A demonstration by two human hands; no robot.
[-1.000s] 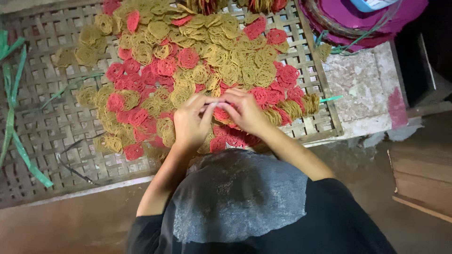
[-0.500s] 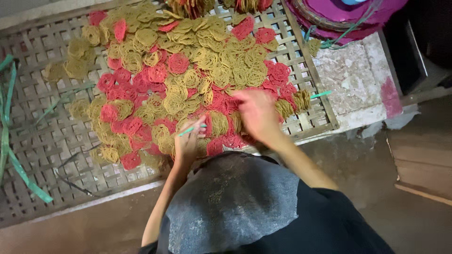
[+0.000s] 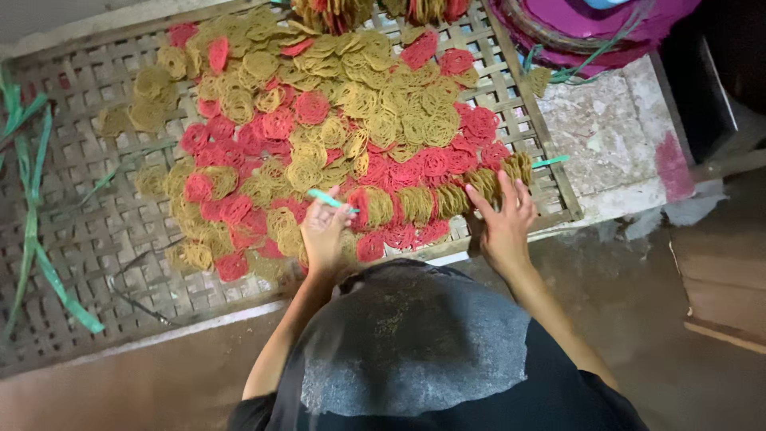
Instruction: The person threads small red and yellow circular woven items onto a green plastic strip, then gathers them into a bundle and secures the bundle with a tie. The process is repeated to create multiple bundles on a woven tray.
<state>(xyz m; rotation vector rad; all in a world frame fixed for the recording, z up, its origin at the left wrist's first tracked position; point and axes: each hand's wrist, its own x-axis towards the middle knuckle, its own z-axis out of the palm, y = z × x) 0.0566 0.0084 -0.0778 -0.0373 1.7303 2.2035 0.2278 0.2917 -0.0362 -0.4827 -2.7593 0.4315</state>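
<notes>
Round lacy discs, yellow (image 3: 375,104) and red (image 3: 311,106), lie spread over a woven bamboo tray (image 3: 80,183). My left hand (image 3: 323,233) pinches a thin teal plastic strip (image 3: 331,199) above the discs at the tray's near edge. My right hand (image 3: 504,219) lies flat with fingers spread on a row of discs standing on edge (image 3: 435,199), pressing its right end. The strip's other end (image 3: 550,161) sticks out past that row.
Loose green plastic strips (image 3: 32,231) lie on the tray's left side. A purple round basket (image 3: 590,24) sits at the back right beside a stained white slab (image 3: 606,136). Brown boards (image 3: 722,295) lie on the floor at right.
Both hands were together at the middle of the tray's near edge. My right hand has slid right along the row of discs; my left hand has stayed and now holds the teal strip up.
</notes>
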